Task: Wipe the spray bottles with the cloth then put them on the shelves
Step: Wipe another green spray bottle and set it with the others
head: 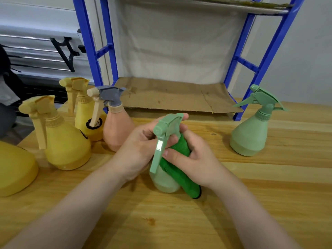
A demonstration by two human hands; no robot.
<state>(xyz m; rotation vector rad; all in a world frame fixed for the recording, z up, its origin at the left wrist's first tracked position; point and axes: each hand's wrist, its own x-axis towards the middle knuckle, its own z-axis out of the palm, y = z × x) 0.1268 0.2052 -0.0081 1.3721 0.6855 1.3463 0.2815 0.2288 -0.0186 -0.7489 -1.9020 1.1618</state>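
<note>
A pale green spray bottle (pixel 162 178) stands on the wooden table (pixel 269 194) at the centre. My left hand (pixel 138 150) grips its neck just under the trigger head. My right hand (pixel 194 159) holds a dark green cloth (pixel 181 169) wrapped against the bottle's right side. A second pale green bottle (pixel 251 133) stands at the right. To the left stand a peach bottle with a grey head (pixel 116 130) and two yellow bottles (pixel 66 148) (pixel 86 115). The blue shelf rack (pixel 260 69) stands behind, its lower shelf lined with cardboard (pixel 170 96).
A large yellow bottle body (pixel 14 168) lies at the far left edge of the table. A black bracket (pixel 64 51) and metal rails sit beyond the table at the left. A wall closes the back and right.
</note>
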